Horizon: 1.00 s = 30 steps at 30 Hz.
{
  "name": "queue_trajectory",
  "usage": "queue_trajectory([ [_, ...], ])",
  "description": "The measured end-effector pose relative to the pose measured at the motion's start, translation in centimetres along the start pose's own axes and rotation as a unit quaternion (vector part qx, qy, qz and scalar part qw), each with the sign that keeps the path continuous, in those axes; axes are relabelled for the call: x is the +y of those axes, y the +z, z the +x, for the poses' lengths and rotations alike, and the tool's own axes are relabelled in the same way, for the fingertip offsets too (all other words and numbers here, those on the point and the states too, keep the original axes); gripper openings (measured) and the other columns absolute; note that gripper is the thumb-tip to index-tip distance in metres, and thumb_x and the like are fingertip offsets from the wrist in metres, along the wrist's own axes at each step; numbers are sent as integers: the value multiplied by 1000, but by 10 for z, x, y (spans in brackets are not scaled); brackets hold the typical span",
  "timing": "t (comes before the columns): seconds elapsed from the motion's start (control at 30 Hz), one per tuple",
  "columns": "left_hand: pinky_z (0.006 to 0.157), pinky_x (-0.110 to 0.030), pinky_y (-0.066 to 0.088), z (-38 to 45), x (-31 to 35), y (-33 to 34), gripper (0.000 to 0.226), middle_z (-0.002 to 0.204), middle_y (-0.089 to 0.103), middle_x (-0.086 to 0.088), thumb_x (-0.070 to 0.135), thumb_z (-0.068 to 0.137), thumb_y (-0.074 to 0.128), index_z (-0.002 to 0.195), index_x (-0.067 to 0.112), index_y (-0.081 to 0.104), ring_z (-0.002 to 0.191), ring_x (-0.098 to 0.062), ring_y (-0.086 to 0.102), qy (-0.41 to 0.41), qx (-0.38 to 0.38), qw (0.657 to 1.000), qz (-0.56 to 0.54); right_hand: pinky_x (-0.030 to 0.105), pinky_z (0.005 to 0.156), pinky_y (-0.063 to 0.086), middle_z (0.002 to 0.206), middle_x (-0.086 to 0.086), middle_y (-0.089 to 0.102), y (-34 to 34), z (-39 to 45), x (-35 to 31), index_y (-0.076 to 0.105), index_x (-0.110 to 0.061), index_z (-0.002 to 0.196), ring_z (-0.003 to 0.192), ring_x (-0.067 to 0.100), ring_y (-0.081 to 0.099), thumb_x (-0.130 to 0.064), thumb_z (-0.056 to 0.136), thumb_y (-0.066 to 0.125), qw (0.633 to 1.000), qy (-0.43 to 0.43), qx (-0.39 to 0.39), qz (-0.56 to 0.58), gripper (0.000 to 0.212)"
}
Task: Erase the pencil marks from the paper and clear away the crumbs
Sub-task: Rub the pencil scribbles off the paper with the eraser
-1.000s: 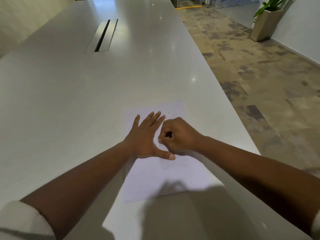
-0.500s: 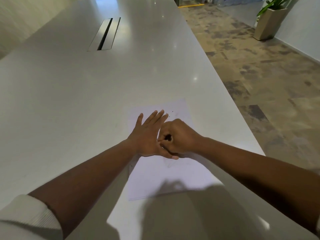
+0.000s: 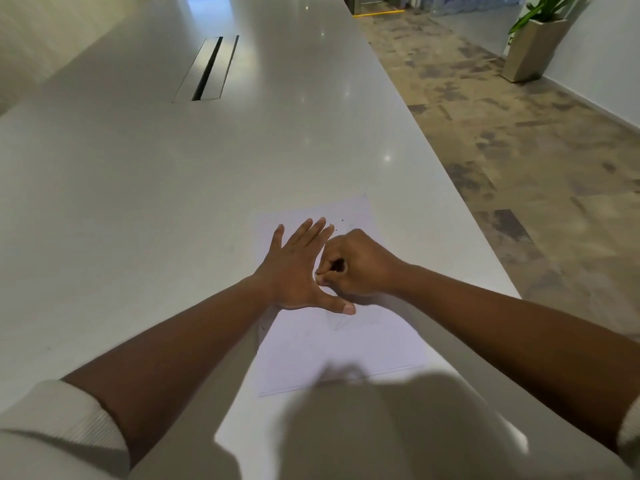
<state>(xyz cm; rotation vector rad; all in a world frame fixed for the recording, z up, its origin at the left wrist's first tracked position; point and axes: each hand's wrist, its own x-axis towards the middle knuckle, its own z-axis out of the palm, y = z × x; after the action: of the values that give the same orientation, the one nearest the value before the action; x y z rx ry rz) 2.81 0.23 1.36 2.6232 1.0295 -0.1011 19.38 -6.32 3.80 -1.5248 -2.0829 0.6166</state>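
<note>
From the head view, the paper (image 3: 341, 344) lies flat on the desk (image 3: 145, 174), close to its right edge. The left hand (image 3: 298, 268) presses on the sheet with its fingers (image 3: 304, 233) straight and close together and the thumb stretched sideways. The right hand (image 3: 356, 263) is curled tight beside it, pinching something small and dark, presumably the eraser (image 3: 337, 265) (only a sliver shows between thumb and knuckles). A few dark crumbs (image 3: 336, 226) sit on the paper just beyond the left fingertips, and faint pencil marks (image 3: 346, 322) show below the thumb. The risks, as I judge them: a hard stroke toward the unpinned near half could crease or tear the sheet, and a careless sweep could smear the crumbs or push them off the nearby edge onto the floor. The only container is a planter (image 3: 530, 50) standing on the floor far right, holding a green plant (image 3: 540, 8).
</note>
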Motion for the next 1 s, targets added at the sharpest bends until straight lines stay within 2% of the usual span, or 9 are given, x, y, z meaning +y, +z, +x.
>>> queue_trajectory([
  [0.1,123,-55,-15,0,1,-1,149,170,-18,13,109,47,45,162,34,-12,153,-5,-24,2,0,1000,5,25,61,43,66,2,68,-12,23,17,72,-7,69,60,17,60,-12,78,73,995,34,80,-42,10],
  [0.17,123,-56,-14,-1,1,-1,149,170,-18,12,108,48,46,162,33,-13,154,-6,-24,1,1,1000,13,29,60,46,65,4,65,-16,30,25,71,-6,67,60,19,58,-14,78,73,992,52,100,-63,14],
  [0.27,123,-56,-14,0,0,-1,152,170,-18,12,110,44,43,163,32,-11,154,-6,-23,2,2,1000,8,27,57,43,63,-1,65,-9,16,12,69,-9,64,58,15,57,-8,75,70,997,22,68,-42,10],
  [0.4,124,-56,-13,0,0,1,158,170,-16,13,113,35,33,163,31,-9,154,-6,-23,1,5,1000,2,18,61,46,69,-7,68,-1,-8,-6,73,-16,68,64,7,62,-9,75,71,999,2,-44,-14,10],
  [0.47,123,-56,-13,0,0,0,155,170,-16,13,112,38,37,163,31,-8,154,-5,-23,2,4,1000,-5,19,61,46,68,-5,69,-5,-2,-2,72,-13,67,63,8,61,-9,76,71,1000,3,-22,-19,10],
  [0.6,123,-56,-15,0,0,0,150,170,-18,14,109,47,45,163,32,-11,153,-5,-24,-2,2,1000,4,31,60,48,66,5,67,-20,20,16,69,-7,64,62,19,59,-10,77,72,992,42,98,-66,14],
  [0.7,124,-56,-14,0,0,0,151,170,-18,13,110,46,43,163,30,-10,153,-5,-24,-3,3,1000,8,32,59,48,63,4,66,-12,13,14,69,-5,63,61,19,60,-9,76,71,993,32,98,-55,14],
  [0.87,123,-57,-13,0,0,-1,153,170,-19,13,111,43,38,163,30,-11,153,-6,-26,-1,-5,1000,16,24,61,48,65,-4,66,-2,-12,2,70,-10,64,62,10,61,-12,76,71,1000,14,-5,-16,12],
  [1.0,123,-55,-16,-1,2,-3,150,170,-19,13,108,49,46,163,29,-12,153,-5,-25,-4,-5,1000,10,35,62,52,65,3,68,-18,14,25,70,-5,65,61,17,62,-13,77,73,994,45,90,-42,14],
])
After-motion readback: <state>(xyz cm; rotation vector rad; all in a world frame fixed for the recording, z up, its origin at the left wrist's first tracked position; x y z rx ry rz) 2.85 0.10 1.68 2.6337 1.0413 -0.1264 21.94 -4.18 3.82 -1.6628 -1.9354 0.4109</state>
